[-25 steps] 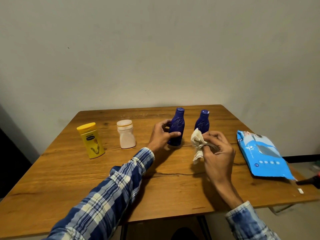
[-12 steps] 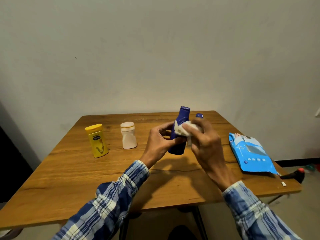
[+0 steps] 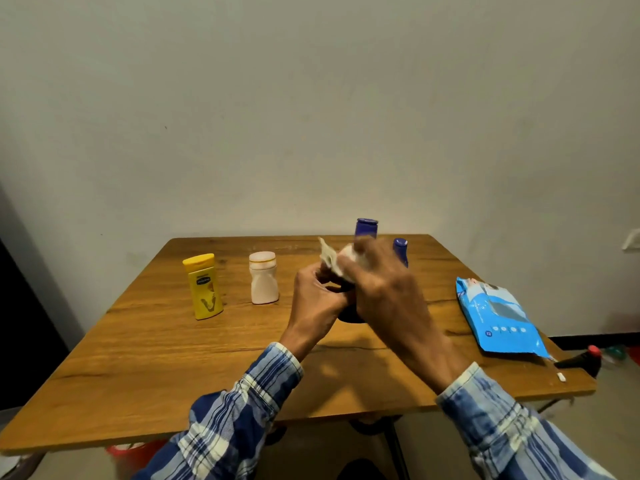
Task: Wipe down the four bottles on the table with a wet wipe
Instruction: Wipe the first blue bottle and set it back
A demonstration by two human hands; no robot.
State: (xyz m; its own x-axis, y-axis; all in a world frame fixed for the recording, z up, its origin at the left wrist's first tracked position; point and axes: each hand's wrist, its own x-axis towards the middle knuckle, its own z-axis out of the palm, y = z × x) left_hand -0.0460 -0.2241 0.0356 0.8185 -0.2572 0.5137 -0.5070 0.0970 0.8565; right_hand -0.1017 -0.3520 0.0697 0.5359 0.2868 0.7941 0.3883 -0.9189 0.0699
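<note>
My left hand [image 3: 317,299] grips the lower body of a dark blue bottle [image 3: 366,228], lifted over the wooden table [image 3: 156,368]; only its cap and base show. My right hand [image 3: 384,289] presses a crumpled white wet wipe [image 3: 332,259] against the bottle's upper body, and the hand is blurred. A second blue bottle [image 3: 400,249] stands just behind my right hand, mostly hidden. To the left stand a white bottle [image 3: 264,278] and a yellow bottle [image 3: 204,287], both upright and untouched.
A blue pack of wet wipes [image 3: 498,315] lies flat near the table's right edge. A dark bottle with a red cap [image 3: 581,361] sits beyond the right front corner. A plain wall stands right behind the table.
My left hand lifted the blue bottle off the table. My right hand brought the wipe onto the bottle and now covers its upper body. The camera view tilted up slightly.
</note>
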